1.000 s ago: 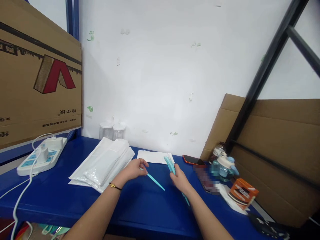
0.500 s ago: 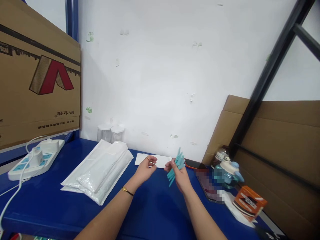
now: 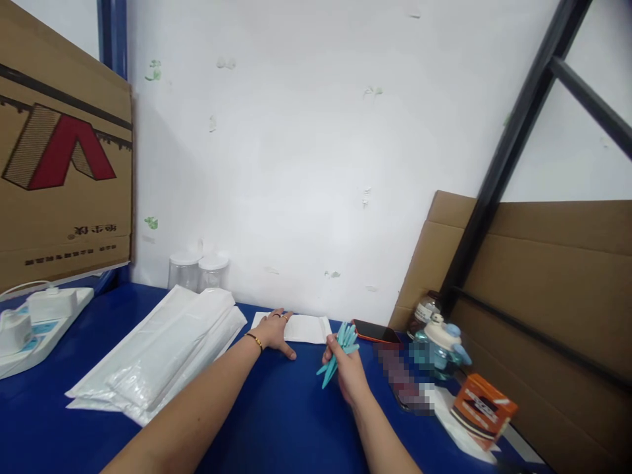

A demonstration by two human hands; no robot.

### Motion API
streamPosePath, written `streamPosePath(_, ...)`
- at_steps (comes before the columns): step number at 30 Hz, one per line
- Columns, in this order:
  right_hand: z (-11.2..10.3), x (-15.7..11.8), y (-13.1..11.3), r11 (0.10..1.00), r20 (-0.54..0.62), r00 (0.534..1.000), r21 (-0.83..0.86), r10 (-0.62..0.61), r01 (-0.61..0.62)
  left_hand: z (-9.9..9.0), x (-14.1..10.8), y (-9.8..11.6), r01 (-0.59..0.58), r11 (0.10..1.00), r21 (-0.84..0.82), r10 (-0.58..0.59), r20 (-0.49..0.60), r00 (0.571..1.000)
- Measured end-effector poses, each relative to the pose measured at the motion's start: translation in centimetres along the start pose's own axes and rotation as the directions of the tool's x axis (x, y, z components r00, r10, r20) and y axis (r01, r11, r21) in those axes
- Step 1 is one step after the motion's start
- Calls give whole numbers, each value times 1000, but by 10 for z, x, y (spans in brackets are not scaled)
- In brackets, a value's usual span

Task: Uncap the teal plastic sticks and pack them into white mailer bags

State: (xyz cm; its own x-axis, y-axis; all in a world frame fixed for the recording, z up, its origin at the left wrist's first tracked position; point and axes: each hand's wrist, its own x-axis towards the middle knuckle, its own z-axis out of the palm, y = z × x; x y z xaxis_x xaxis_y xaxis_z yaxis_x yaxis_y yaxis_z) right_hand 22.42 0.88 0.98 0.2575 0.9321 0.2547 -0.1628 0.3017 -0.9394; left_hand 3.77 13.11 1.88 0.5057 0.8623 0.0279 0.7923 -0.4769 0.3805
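My left hand (image 3: 274, 333) lies with spread fingers over the left part of a flat white packet or folded paper (image 3: 310, 328) near the wall. Its thumb points right, across the blue tabletop (image 3: 286, 408). In my right hand (image 3: 351, 374) is a bunch of thin teal sticks (image 3: 343, 343), several of them, fanned out at both ends. The fingers wrap round their middle; their exact kind cannot be made out. This hand is just right of the packet's near corner, a little above the table.
White plastic mailing bags (image 3: 162, 355) are stacked on the left, in front of two clear lidded jars (image 3: 212, 273). A power strip (image 3: 54, 329) sits at far left. On the right are a phone (image 3: 378, 331), a teal bottle (image 3: 439, 349), a brown jar (image 3: 423, 313) and an orange box (image 3: 484, 409).
My left hand has moved left and down onto the white packet, its fingers spreading. My right hand, still gripping the teal sticks, is lower. The view has shifted slightly right.
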Motion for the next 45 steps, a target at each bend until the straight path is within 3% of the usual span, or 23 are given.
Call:
streamPosePath(4,-9,8,-12,998,-51,998,51,-27,30,-2,21,-6,3,999,52,-7,73,997)
streamPosePath(9,-39,17,-35,984,-286,944,-119,-164,135,-7,26,2,-73,993,90,66,81,995)
streamPosePath(11,-50,18,-42,986,-338,930,-134,-141,101,-9,21,10,-101,988,119,92,83,992)
streamPosePath(15,-61,19,-50,991,-326,936,-47,-132,123,-11,4,29,-203,972,115,203,9,979)
streamPosePath(23,-56,15,-61,980,-320,928,-2,-191,201,-15,-39,52,-355,912,-208,319,-188,929)
streamPosePath(29,-35,15,-90,936,-134,942,-221,-306,273,-11,-62,61,-371,830,-416,263,-294,919)
streamPosePath(32,-20,19,-117,886,51,933,-300,-355,354,-6,-66,68,-400,790,-464,218,-398,891)
streamPosePath(35,-2,23,-148,895,277,928,-299,-249,330,2,-69,84,-453,737,-501,160,-521,838)
streamPosePath(39,17,27,-180,855,444,892,-429,-81,291,18,-74,109,-456,663,-593,26,-590,807)
streamPosePath(41,21,27,-187,838,513,858,-481,30,258,22,-77,115,-477,584,-657,17,-577,816)
streamPosePath(43,23,26,-190,843,560,820,-495,123,212,21,-79,114,-517,426,-742,90,-534,841)
streamPosePath(45,24,24,-189,855,585,795,-484,159,185,12,-79,106,-479,248,-842,214,-434,875)
